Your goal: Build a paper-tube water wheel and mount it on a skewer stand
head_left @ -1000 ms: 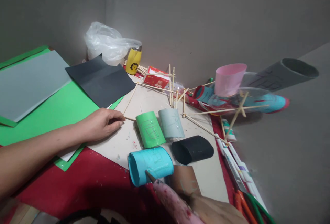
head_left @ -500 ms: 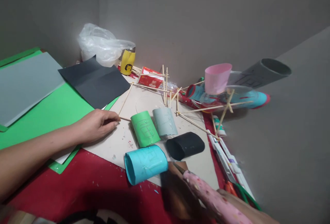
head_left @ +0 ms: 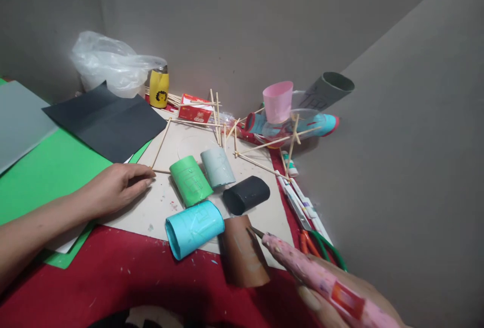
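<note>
Right hand (head_left: 321, 309) closed around speckled pink tool (head_left: 302, 266), tip (head_left: 256, 231) over brown tube (head_left: 242, 257); left hand (head_left: 120, 187) by slender wooden stick (head_left: 161, 143), grip unclear.

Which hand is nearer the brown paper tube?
Right. The right hand is just right of the brown paper tube; the left hand is farther off, past the blue tube.

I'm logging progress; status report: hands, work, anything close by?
Right hand grips pink tool, tip at brown tube, contact unclear. Left hand at thin stick. Blue tube close beside brown one.
</note>
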### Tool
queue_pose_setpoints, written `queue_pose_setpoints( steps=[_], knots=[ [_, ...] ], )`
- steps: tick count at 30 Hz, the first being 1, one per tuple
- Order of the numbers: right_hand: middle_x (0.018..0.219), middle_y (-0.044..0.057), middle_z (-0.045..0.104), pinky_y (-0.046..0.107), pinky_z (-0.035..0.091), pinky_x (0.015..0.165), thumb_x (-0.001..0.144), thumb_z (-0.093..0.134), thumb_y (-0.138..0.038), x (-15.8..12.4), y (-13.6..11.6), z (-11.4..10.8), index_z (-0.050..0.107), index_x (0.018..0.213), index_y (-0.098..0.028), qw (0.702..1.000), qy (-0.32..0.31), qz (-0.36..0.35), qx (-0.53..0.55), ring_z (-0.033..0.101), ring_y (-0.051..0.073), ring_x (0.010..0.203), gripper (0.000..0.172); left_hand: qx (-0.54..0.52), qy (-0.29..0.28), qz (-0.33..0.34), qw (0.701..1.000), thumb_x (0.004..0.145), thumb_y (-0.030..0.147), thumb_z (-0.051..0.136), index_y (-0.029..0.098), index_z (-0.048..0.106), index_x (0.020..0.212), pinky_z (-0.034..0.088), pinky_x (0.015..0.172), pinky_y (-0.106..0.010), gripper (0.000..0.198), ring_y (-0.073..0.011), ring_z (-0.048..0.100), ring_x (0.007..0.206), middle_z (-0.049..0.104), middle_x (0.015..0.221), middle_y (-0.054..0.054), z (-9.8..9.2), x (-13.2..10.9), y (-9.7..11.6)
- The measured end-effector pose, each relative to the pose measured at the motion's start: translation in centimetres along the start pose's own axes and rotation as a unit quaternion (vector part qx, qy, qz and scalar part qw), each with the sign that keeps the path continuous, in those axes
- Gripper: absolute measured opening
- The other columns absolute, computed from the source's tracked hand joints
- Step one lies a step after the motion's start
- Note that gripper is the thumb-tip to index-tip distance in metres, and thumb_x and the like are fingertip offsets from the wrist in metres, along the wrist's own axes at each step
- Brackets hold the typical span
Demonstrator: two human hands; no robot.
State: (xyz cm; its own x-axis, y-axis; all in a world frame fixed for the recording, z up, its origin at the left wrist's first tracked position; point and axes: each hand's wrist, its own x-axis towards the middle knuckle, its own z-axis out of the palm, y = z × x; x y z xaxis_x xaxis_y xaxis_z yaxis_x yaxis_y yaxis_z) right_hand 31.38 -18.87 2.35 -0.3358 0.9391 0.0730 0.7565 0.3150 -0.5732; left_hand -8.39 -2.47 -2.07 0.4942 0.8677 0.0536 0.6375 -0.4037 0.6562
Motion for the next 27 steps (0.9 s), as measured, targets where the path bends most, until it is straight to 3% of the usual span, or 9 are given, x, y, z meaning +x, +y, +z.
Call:
queue_pose_setpoints(
  steps=[8,15,20,24,27],
  knots=[
    [0.123,0.002,0.071,0.034,0.060,0.087,0.095,0.051,-0.049,1.2,-1.2,1.0,0.063,0.133,-0.032,0.997,-0.002,0.029,0.065,0.070,0.030,0.107,0.044,0.010,-0.001,0.005,1.000,0.090,0.044,0.047,0.020,0.071,0.106,0.053,0.081,-0.039,0.038,-0.0268,0.070,0.092,0.075,0.106,-0.009,0.0,0.0,-0.3],
    [0.128,0.003,0.068,0.039,0.050,0.102,0.095,0.052,-0.049,0.9,-1.8,0.6,0.065,0.131,-0.030,0.996,-0.013,0.060,0.058,0.065,0.031,0.116,0.043,0.009,0.004,-0.002,1.000,0.089,0.045,0.048,0.020,0.072,0.105,0.054,0.081,-0.038,0.038,-0.0265,0.070,0.091,0.075,0.105,-0.009,0.0,0.0,-0.4],
    [0.125,0.003,0.069,0.035,0.054,0.098,0.094,0.052,-0.051,0.7,-2.0,0.3,0.068,0.128,-0.032,0.997,-0.014,0.051,0.055,0.066,0.030,0.114,0.042,0.012,0.005,-0.006,1.000,0.088,0.046,0.049,0.021,0.072,0.105,0.054,0.080,-0.038,0.038,-0.0270,0.070,0.090,0.076,0.105,-0.008,0.0,0.1,-0.3],
    [0.116,0.002,0.074,0.032,0.058,0.091,0.089,0.052,-0.061,0.2,0.0,0.8,0.072,0.121,-0.032,0.998,-0.005,0.048,0.051,0.071,0.030,0.105,0.048,0.017,0.004,-0.001,1.000,0.088,0.045,0.048,0.021,0.072,0.104,0.053,0.081,-0.039,0.038,-0.0271,0.070,0.091,0.076,0.105,-0.009,0.1,0.2,-0.2],
    [0.098,0.001,0.078,0.030,0.062,0.080,0.080,0.053,-0.072,-0.5,1.6,1.4,0.079,0.103,-0.034,0.998,0.017,0.040,0.039,0.075,0.030,0.092,0.052,0.018,0.004,0.002,1.000,0.088,0.045,0.048,0.021,0.072,0.103,0.053,0.081,-0.039,0.038,-0.0275,0.070,0.091,0.076,0.105,-0.009,0.0,0.2,-0.2]
  ],
)
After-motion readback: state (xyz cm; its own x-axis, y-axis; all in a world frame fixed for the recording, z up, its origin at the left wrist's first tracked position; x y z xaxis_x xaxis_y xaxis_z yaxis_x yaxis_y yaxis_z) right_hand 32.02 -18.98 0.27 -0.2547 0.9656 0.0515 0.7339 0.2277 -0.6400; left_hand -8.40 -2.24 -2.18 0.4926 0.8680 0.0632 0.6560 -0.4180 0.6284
